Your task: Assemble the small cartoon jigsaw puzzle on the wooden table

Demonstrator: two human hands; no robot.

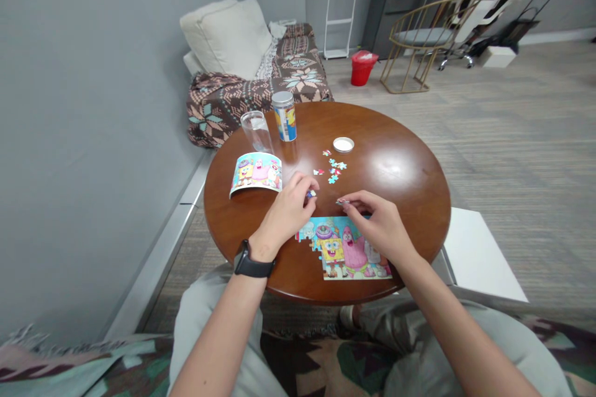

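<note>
My left hand [288, 205] pinches a small puzzle piece [311, 194] above the round brown table [400, 180]. My right hand [378, 223] pinches another small piece [341, 201] at its fingertips, just above the partly assembled cartoon puzzle [347, 251] near the table's front edge. The two hands sit close together, fingertips a short gap apart. Several loose pieces [333, 170] lie scattered just beyond the hands. A black watch is on my left wrist.
A curled cartoon reference picture [257, 172] lies at left. Behind it stand a clear glass [255, 130] and a printed tin [284, 116]; its round lid [343, 144] lies to the right. A sofa with pillows, red bin [362, 67] and gold chair stand beyond.
</note>
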